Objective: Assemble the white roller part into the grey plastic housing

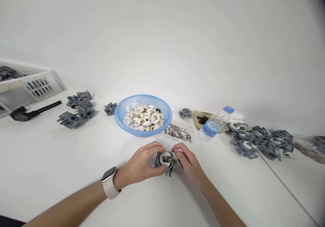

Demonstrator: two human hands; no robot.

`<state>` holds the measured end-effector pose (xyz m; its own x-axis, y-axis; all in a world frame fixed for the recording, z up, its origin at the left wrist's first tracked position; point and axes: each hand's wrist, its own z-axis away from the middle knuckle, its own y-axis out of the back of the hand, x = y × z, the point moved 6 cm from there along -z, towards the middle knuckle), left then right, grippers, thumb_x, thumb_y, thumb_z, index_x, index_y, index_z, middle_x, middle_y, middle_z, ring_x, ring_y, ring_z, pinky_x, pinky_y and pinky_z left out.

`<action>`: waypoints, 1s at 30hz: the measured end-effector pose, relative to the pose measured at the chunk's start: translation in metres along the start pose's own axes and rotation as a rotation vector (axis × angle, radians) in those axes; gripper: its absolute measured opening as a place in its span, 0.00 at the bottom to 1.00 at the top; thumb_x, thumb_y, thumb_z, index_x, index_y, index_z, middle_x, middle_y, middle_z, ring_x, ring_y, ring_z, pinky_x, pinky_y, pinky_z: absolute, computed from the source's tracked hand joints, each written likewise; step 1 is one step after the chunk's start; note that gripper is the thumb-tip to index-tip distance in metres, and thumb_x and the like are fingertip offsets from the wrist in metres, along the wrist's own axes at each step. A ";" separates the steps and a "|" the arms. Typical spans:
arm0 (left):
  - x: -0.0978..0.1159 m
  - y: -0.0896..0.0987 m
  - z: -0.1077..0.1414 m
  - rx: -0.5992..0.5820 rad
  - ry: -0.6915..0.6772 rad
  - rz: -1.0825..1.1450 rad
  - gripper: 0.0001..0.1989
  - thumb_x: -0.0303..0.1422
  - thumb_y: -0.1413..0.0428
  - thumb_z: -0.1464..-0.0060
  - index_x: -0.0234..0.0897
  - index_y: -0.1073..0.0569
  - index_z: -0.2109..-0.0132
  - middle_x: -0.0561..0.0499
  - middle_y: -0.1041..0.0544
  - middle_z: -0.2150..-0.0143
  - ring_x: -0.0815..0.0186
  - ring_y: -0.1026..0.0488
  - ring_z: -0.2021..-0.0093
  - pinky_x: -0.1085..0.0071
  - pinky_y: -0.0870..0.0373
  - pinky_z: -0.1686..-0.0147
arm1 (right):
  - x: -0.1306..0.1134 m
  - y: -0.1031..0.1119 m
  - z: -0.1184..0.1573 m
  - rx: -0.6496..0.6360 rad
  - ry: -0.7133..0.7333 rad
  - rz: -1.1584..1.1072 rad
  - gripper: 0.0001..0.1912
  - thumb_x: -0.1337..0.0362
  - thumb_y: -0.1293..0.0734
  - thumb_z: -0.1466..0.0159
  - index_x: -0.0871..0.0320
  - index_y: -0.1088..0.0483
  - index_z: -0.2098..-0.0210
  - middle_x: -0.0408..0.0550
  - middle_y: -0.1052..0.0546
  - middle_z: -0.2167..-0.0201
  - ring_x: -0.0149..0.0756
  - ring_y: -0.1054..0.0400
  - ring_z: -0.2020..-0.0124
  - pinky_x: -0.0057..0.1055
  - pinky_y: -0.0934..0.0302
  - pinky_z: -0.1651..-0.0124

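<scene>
A grey metal carburetor (173, 166) rests on the white table in front of me, with a white plastic float (164, 156) set in its upper face. My left hand (144, 161) grips its left side, thumb in front and fingers behind. At the carburetor's right edge is my right hand (187, 159), thumb and index finger pinched together. Whatever may be between those fingertips is too small to make out. Just beyond the hands stands a blue mesh basket (118, 122) full of white and yellowish floats.
A shallow tray (194, 137) of small metal pins and a water bottle (213, 125) stand behind my right hand. More carburetors (271, 142) cluster at right, near a long thin rod (284, 184). Others (78, 108) sit left, by a black watch (22, 114) and white crate (40, 85).
</scene>
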<state>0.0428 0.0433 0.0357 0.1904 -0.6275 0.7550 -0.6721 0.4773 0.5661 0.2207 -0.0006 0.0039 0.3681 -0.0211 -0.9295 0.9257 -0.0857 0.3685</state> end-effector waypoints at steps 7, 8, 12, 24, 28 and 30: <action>0.000 0.001 0.001 0.008 -0.007 0.003 0.15 0.31 0.36 0.43 0.42 0.25 0.49 0.50 0.23 0.52 0.60 0.24 0.54 0.66 0.26 0.51 | 0.000 0.000 0.000 -0.018 -0.033 -0.073 0.21 0.44 0.38 0.30 0.54 0.27 0.63 0.45 0.31 0.66 0.32 0.44 0.75 0.29 0.51 0.76; -0.001 0.001 0.001 0.010 -0.009 0.005 0.15 0.31 0.36 0.43 0.42 0.25 0.49 0.50 0.23 0.52 0.61 0.24 0.54 0.66 0.27 0.51 | -0.002 0.000 0.001 -0.024 -0.026 -0.078 0.21 0.44 0.38 0.30 0.55 0.27 0.64 0.46 0.30 0.64 0.32 0.44 0.75 0.30 0.50 0.76; -0.001 0.000 0.001 0.014 -0.016 0.012 0.15 0.31 0.36 0.43 0.43 0.26 0.49 0.50 0.23 0.51 0.60 0.24 0.53 0.66 0.27 0.51 | -0.005 0.000 0.002 -0.035 -0.024 -0.104 0.21 0.46 0.39 0.29 0.55 0.26 0.66 0.47 0.30 0.62 0.31 0.45 0.76 0.30 0.50 0.77; 0.000 0.000 0.001 0.008 -0.015 0.018 0.15 0.30 0.36 0.43 0.42 0.25 0.49 0.51 0.23 0.51 0.61 0.25 0.53 0.65 0.27 0.51 | -0.009 0.000 0.002 -0.052 -0.014 -0.114 0.21 0.47 0.39 0.29 0.56 0.25 0.66 0.47 0.32 0.65 0.29 0.46 0.77 0.30 0.51 0.77; -0.002 0.000 0.000 0.007 -0.014 0.013 0.15 0.30 0.36 0.44 0.42 0.25 0.50 0.51 0.23 0.52 0.61 0.25 0.54 0.66 0.27 0.51 | -0.013 0.003 0.006 -0.038 0.057 -0.041 0.08 0.58 0.35 0.33 0.55 0.29 0.60 0.41 0.36 0.71 0.31 0.46 0.75 0.29 0.50 0.74; -0.002 0.000 0.000 0.007 -0.011 0.018 0.14 0.30 0.36 0.44 0.42 0.25 0.50 0.51 0.23 0.52 0.61 0.25 0.54 0.66 0.28 0.52 | -0.017 0.003 0.010 -0.028 0.139 0.029 0.10 0.66 0.33 0.38 0.53 0.31 0.57 0.37 0.40 0.74 0.31 0.46 0.75 0.28 0.49 0.72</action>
<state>0.0421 0.0445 0.0344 0.1701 -0.6255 0.7615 -0.6802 0.4846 0.5500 0.2168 -0.0106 0.0206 0.4015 0.1155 -0.9085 0.9158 -0.0592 0.3972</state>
